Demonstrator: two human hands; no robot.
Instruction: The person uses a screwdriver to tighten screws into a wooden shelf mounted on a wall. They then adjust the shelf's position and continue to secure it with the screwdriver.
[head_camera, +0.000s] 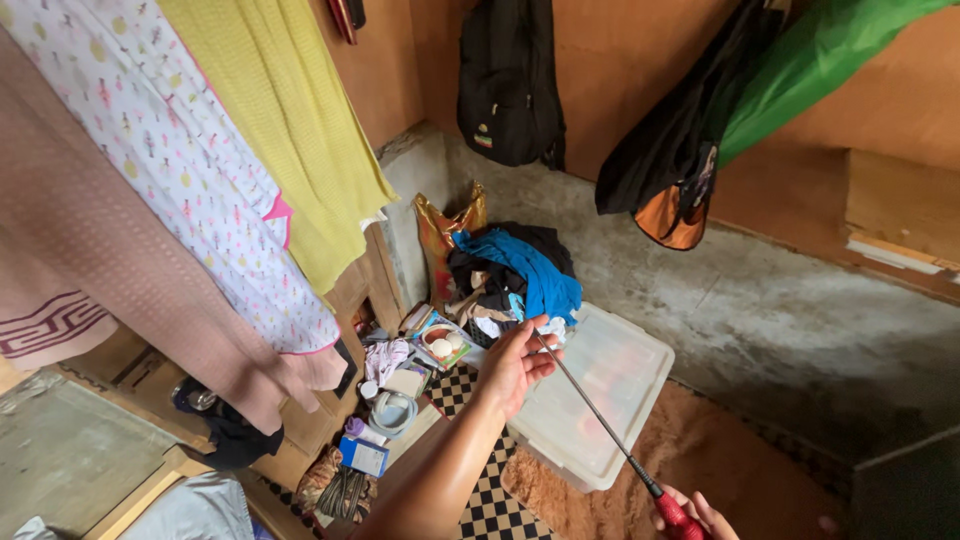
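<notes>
Here, at lower centre, the left hand (512, 365) pinches the screwdriver (600, 420) shaft's tip while the right hand (690, 515) grips its red handle above the plastic box (610, 385).

— Where is the left hand (515, 362)?

— Just below the middle of the frame. The bare forearm rises from the bottom edge, a little left of centre, and slants up to the right. The wrist is nearly straight, the back of the hand turned toward the camera.

— And its fingers?

— The thumb and fingertips (543, 352) are pinched together at the hand's right side, curled inward and closed.

— The right hand (697, 517)?

— Lower right of centre, cut off by the bottom edge. Only a few fingers show, wrapped in a fist-like grip, it seems; the palm and wrist are out of view.

— How far apart are they?

— Well apart, the left hand higher and further left.
</notes>
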